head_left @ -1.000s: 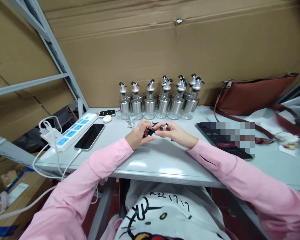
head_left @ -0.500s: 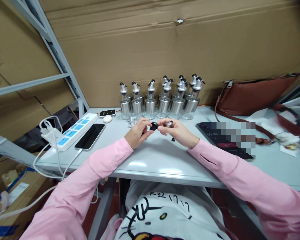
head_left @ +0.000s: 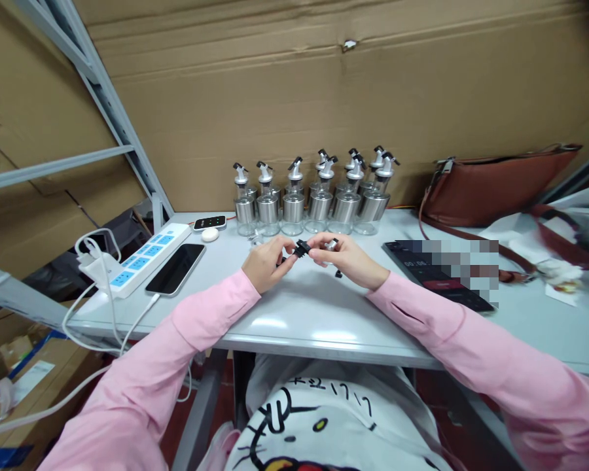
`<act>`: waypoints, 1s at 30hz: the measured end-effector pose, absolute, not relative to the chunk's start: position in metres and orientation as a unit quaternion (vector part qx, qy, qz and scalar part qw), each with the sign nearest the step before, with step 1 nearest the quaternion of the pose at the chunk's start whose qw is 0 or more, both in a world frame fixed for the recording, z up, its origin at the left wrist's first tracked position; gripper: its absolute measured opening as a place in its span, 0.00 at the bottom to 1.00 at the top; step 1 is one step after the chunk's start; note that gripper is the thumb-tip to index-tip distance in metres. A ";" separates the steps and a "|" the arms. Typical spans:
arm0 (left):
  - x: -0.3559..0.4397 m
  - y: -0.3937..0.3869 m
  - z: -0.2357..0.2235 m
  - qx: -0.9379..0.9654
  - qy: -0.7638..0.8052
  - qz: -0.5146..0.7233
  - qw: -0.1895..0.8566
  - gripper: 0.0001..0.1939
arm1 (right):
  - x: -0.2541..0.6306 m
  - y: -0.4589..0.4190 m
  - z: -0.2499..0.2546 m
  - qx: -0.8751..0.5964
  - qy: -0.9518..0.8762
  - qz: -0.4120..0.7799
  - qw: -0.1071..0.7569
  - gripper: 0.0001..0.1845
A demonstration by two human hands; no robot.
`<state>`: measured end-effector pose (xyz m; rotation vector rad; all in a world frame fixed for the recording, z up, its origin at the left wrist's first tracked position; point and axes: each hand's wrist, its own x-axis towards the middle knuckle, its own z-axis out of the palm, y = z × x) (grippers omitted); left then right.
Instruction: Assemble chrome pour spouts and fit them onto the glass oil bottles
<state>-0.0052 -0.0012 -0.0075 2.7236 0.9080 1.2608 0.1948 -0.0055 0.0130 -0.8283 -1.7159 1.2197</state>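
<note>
While bottles (head_left: 320, 207) with steel bands and black-tipped spouts stand along the back of a pale table (head_left: 294, 314), a small black part (head_left: 302, 248) is held over the tabletop in front of them, between a person's two hands. Dark all over, the piece is stubby with a ridged, uneven outline, its finer detail too small to make out. The left hand (head_left: 269, 263) is curled, its thumb and forefinger pinching one side; the right hand (head_left: 349, 260) grips the other with its fingertips, a silver fitting (head_left: 332, 244) showing among its fingers. Both forearms, in pink sleeves (head_left: 216, 307), slant inward across the table's front edge, bringing the fingertips close together around the part.
</note>
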 end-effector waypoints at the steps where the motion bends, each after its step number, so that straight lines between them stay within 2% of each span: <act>1: -0.005 -0.001 -0.008 0.870 0.289 0.399 0.008 0.07 | 0.195 -0.005 0.013 -0.331 -0.688 0.489 0.422 0.15; 7: -0.006 -0.001 -0.008 0.867 0.310 0.390 0.025 0.07 | 0.195 -0.005 0.011 -0.333 -0.687 0.496 0.413 0.15; 12: -0.006 -0.002 -0.007 0.859 0.318 0.401 0.023 0.07 | 0.192 -0.009 0.014 -0.276 -0.627 0.566 0.459 0.09; 16: -0.006 -0.002 -0.008 0.860 0.314 0.401 0.015 0.07 | 0.189 -0.008 0.014 -0.291 -0.577 0.598 0.474 0.08; 19: -0.006 -0.002 -0.008 0.866 0.301 0.398 0.010 0.07 | 0.189 -0.003 0.009 -0.330 -0.580 0.579 0.469 0.12; 24: -0.005 -0.002 -0.008 0.872 0.292 0.394 0.008 0.07 | 0.193 0.003 0.004 -0.364 -0.632 0.470 0.496 0.18; 30: -0.005 -0.002 -0.008 0.876 0.282 0.392 0.005 0.05 | 0.193 0.002 0.009 -0.323 -0.580 0.539 0.519 0.19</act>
